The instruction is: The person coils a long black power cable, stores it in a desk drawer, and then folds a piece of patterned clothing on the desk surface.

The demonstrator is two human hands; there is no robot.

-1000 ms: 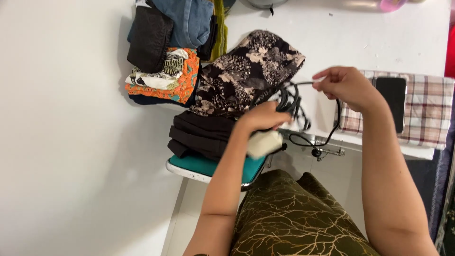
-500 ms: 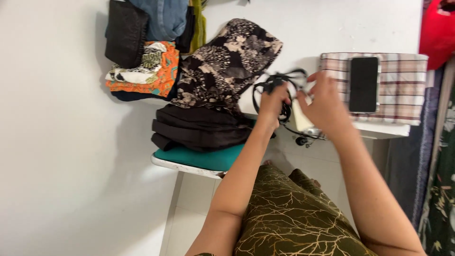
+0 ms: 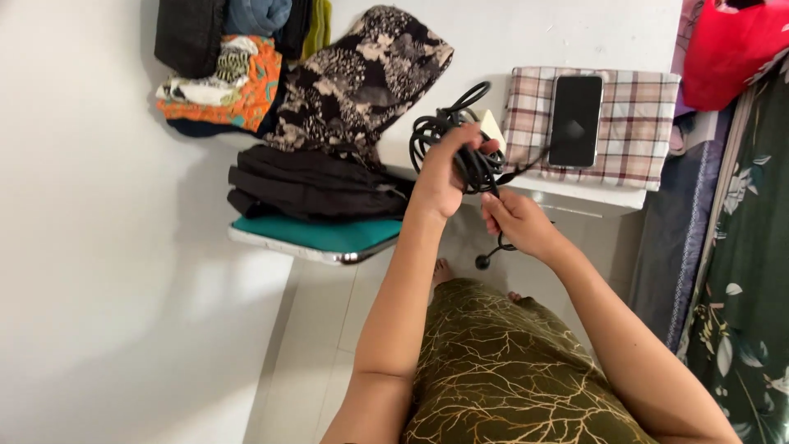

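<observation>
My left hand (image 3: 444, 174) grips a bundle of coiled black cable (image 3: 450, 127), with loops sticking out above my fist. A small white block (image 3: 491, 127) shows just behind the coil. Just below and to the right, my right hand (image 3: 514, 222) pinches the cable's loose tail, whose round black end (image 3: 482, 262) dangles under my fingers. Both hands hover over the white table's front edge (image 3: 575, 200), above my lap in a dark green skirt with gold branch lines (image 3: 509, 370).
A black phone (image 3: 575, 119) lies on a folded plaid cloth (image 3: 645, 123). Left of the hands is a patterned black-and-beige cloth (image 3: 353, 82), folded dark clothes (image 3: 312, 185) on a teal stool (image 3: 316, 238), and more stacked clothes (image 3: 222, 82). A red bag (image 3: 731, 49) sits top right.
My right hand has dropped from beside the coil to below it, drawing the cable tail down. My left hand stays shut on the coil. The view has shifted, moving everything leftward and upward.
</observation>
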